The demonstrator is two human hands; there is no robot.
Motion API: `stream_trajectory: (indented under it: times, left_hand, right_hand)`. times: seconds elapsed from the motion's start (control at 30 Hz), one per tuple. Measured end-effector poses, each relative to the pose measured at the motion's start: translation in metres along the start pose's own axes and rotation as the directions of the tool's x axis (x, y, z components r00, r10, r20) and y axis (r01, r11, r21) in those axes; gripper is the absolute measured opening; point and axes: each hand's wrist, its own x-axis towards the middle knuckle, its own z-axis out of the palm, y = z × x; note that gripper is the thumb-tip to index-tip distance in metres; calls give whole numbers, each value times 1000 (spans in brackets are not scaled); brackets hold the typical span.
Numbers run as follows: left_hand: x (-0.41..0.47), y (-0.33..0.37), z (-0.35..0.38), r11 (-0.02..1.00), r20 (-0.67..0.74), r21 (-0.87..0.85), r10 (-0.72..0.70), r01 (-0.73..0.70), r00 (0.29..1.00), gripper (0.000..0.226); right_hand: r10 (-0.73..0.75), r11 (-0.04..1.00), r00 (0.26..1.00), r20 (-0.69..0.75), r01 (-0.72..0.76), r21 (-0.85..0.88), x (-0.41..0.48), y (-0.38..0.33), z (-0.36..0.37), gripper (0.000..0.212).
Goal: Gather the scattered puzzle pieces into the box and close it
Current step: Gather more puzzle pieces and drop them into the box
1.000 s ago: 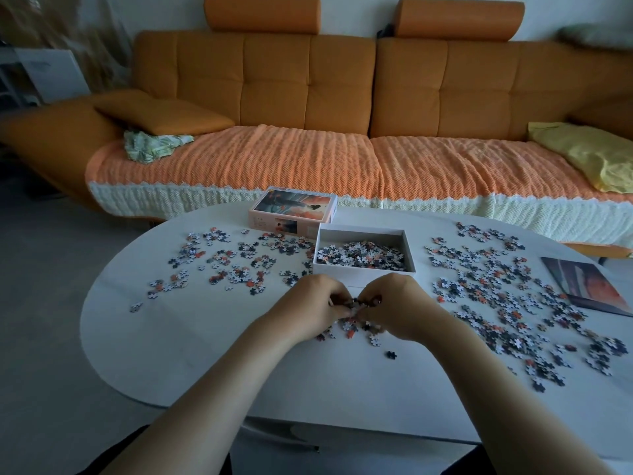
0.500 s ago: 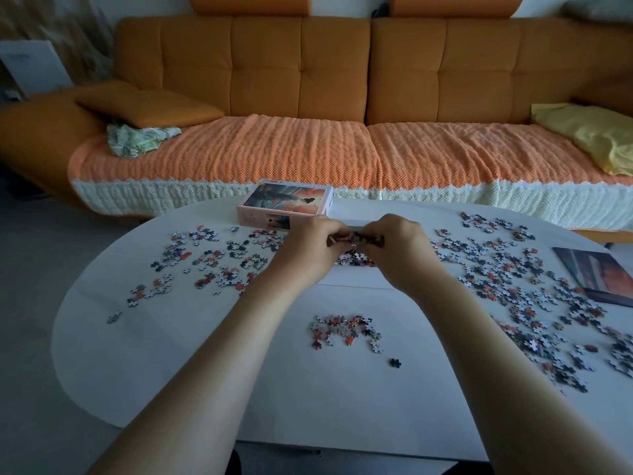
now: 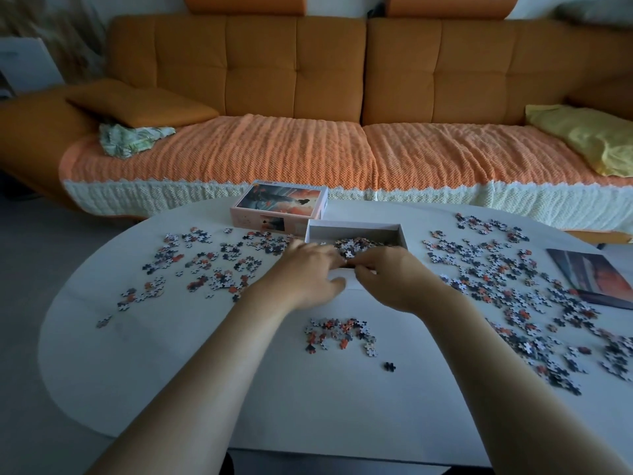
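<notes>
Orange sofa (image 3: 308,80) behind a white oval table (image 3: 171,371). An open box (image 3: 356,231) sits by the table's far edge, part-filled. Both hands meet at its near wall: left hand (image 3: 308,274) fingers loosely spread, right hand (image 3: 394,275) fingers curled, grip unclear. Pieces (image 3: 507,279) lie scattered toward both side edges and the near edge.

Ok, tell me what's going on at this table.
A person is packing away a jigsaw. The left hand and right hand meet at the near wall of the open box, part-filled with pieces; whether they grip any is unclear. The lid sits beside it. The table holds loose pieces left and right, plus a small clump nearer the person.
</notes>
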Motion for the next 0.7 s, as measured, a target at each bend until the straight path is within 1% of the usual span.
stream_trajectory:
  times: [0.07,0.13,0.17,0.27,0.3,0.33,0.37,0.4,0.43,0.47,0.5,0.53,0.6,0.63,0.7]
  left_hand:
    - [-6,0,1,1000,-5,12,15,-15,1000,49]
    - [-12,0,0,998,-66,-50,20,-23,998,51]
    - [-15,0,0,996,-115,-80,27,-36,993,50]
    - [-25,-6,1,990,-293,-83,89,-118,952,37]
    - [-30,-6,-1,987,-316,-92,99,-134,944,31]
    - [-36,-5,-3,984,-303,-116,97,-137,948,26]
    - [-42,-3,-5,981,-252,-148,86,-126,964,25]
    - [-48,-1,-5,979,-163,-178,71,-100,984,29]
    - [-53,-1,-4,979,-61,-193,60,-71,996,36]
    - [-58,-2,-3,982,37,-185,47,-39,998,45]
    - [-62,-3,0,986,117,-168,25,-5,993,53]
    - [-66,-5,3,987,167,-159,3,24,986,58]
    - [-72,-5,8,981,176,-185,-18,51,984,57]
    - [-73,-5,10,979,153,-197,-15,45,988,53]
    - [-74,0,14,978,95,-207,5,15,995,44]
  right_hand:
    - [2,999,1000,8,-2,-37,-4,1,1,32]
    - [-27,1000,999,-43,27,2,-8,1,0,33]
    - [-53,998,994,-91,56,29,-11,1,-1,34]
    - [-179,983,948,-264,184,-7,-18,-1,-6,37]
    - [-206,977,935,-288,210,-14,-21,-2,-7,37]
    - [-215,975,936,-280,222,-7,-24,-4,-8,36]
    - [-209,976,950,-232,217,8,-29,-7,-10,34]
    - [-191,980,971,-145,196,23,-33,-9,-11,32]
    - [-167,986,986,-28,167,27,-38,-11,-12,31]
    - [-137,991,986,95,136,17,-42,-11,-11,33]
    - [-102,995,974,202,104,2,-47,-11,-11,41]
    - [-66,997,956,285,75,-21,-51,-10,-10,50]
    - [-9,996,926,378,41,-75,-56,-9,-9,65]
    - [2,996,921,390,35,-87,-58,-8,-9,66]
    - [4,998,934,358,20,-64,-60,-7,-7,57]
